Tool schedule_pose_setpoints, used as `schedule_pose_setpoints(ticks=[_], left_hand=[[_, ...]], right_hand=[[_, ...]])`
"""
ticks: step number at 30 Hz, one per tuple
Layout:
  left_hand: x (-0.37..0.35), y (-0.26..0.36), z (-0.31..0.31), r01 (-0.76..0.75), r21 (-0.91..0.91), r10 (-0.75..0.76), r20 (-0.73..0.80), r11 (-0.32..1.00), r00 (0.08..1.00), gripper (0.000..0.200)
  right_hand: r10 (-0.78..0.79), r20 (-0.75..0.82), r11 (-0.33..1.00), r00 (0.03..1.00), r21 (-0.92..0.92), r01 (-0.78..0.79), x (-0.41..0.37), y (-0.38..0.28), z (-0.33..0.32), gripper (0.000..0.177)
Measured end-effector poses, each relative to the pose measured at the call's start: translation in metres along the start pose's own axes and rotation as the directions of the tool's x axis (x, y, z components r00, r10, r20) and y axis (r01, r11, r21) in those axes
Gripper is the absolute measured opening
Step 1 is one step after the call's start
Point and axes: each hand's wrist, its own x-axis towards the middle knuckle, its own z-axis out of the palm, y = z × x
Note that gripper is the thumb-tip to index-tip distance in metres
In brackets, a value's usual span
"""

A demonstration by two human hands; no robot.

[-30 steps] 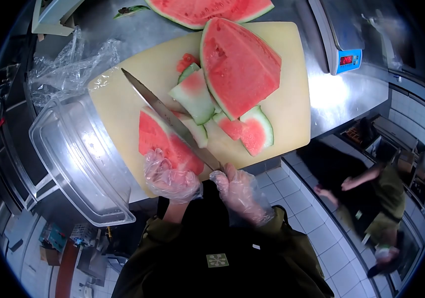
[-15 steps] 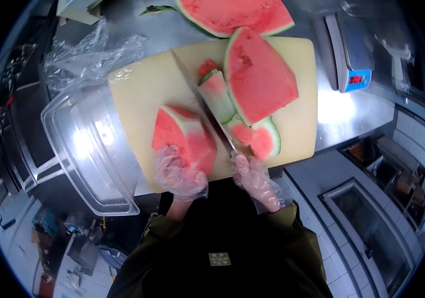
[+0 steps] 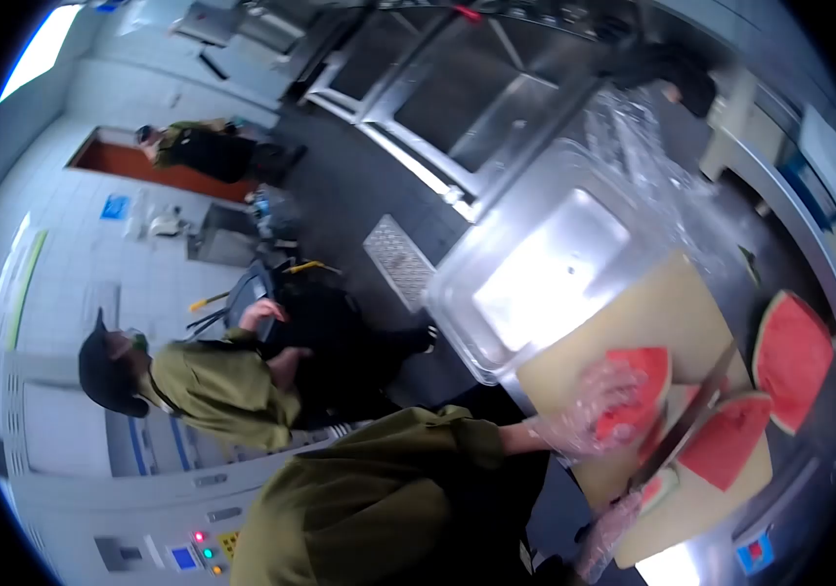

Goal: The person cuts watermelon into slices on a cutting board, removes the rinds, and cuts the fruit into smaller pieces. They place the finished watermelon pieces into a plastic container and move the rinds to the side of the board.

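Observation:
My left hand [image 3: 599, 410], in a clear plastic glove, grips a peeled chunk of watermelon [image 3: 647, 376] that keeps a strip of pale rind. Lower down, my right hand [image 3: 613, 532], gloved too, is closed round the handle of a long kitchen knife [image 3: 677, 430]. The blade slants across the cutting board [image 3: 623, 303], between the chunk and a bigger watermelon wedge [image 3: 730, 441]. Cut rind pieces [image 3: 659, 488] lie near the knife's handle end. Beyond the board rests another large watermelon piece [image 3: 794, 356].
A clear plastic tub [image 3: 457, 322] stands beside the board, with crumpled plastic wrap [image 3: 633, 146] behind it. A scale [image 3: 755, 555] is at the lower right. One co-worker in an olive shirt [image 3: 222, 386] stands close by; another person [image 3: 208, 151] is farther off.
My view has swung left and tilted, bringing the room and two people into sight. The board now appears at lower right. Both hands keep their hold on the watermelon chunk and the knife.

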Motion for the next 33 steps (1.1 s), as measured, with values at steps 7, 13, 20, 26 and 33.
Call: schedule_pose_setpoints(ticks=[7, 13, 20, 26, 33], left_hand=[[-0.003, -0.011, 0.007, -0.138, -0.004, 0.137, -0.051, 0.990, 0.989, 0.068], [-0.008, -0.009, 0.004, 0.044, -0.103, -0.047, -0.025, 0.994, 0.999, 0.058], [-0.013, -0.007, 0.004, -0.019, -0.030, 0.016, -0.105, 0.999, 0.994, 0.053], [-0.005, 0.000, -0.001, 0.198, -0.289, -0.187, 0.064, 0.937, 0.980, 0.080], [-0.007, -0.004, 0.006, 0.091, -0.236, -0.113, -0.080, 0.967, 0.990, 0.048]], right_hand=[[-0.187, 0.068, 0.917, 0.980, -0.347, 0.198, -0.015, -0.088, -0.036, 0.031], [-0.049, 0.130, 0.973, 0.990, -0.217, 0.077, -0.023, -0.096, -0.034, 0.024], [-0.116, 0.133, 0.979, 0.984, -0.149, 0.136, -0.023, -0.104, -0.042, 0.023], [-0.120, 0.104, 0.934, 0.987, -0.325, 0.147, -0.021, -0.087, -0.032, 0.026], [-0.211, 0.053, 0.918, 0.976, -0.334, 0.216, -0.010, -0.087, -0.024, 0.031]])
